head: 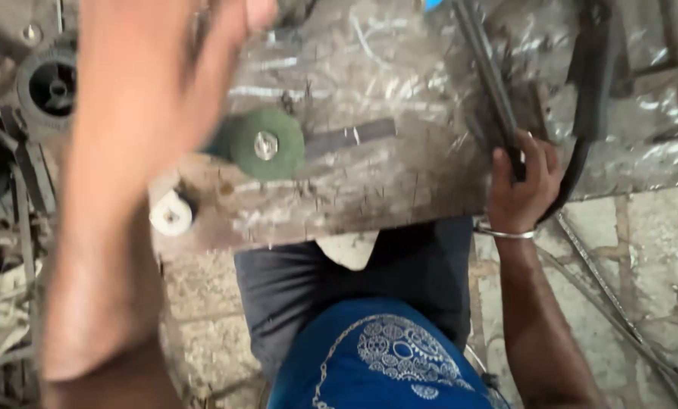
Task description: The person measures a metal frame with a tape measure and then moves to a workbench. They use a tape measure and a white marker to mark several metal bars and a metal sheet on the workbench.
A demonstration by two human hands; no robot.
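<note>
- Dark metal bar (484, 72) lay aslant across the scarred worktop (369, 197), gripped at its lower end.
- Likely stiff, heavy and hard-edged; best held low near that end.
- Right hand (522, 185) closed round the bar, bangle (503, 232) at the wrist.
- Left hand (153, 83) raised and blurred near the camera; grip could not be told.
- Green disc (267, 144) with a centre bolt sat just beside it.
- White roll (170, 213) at the worktop's corner; no labels or signs seen.

Two bare hands, one round green grinding disc (267, 144) at ten o'clock, one small white roll (171, 213), one thin metal rod (486, 72) at one o'clock.
</note>
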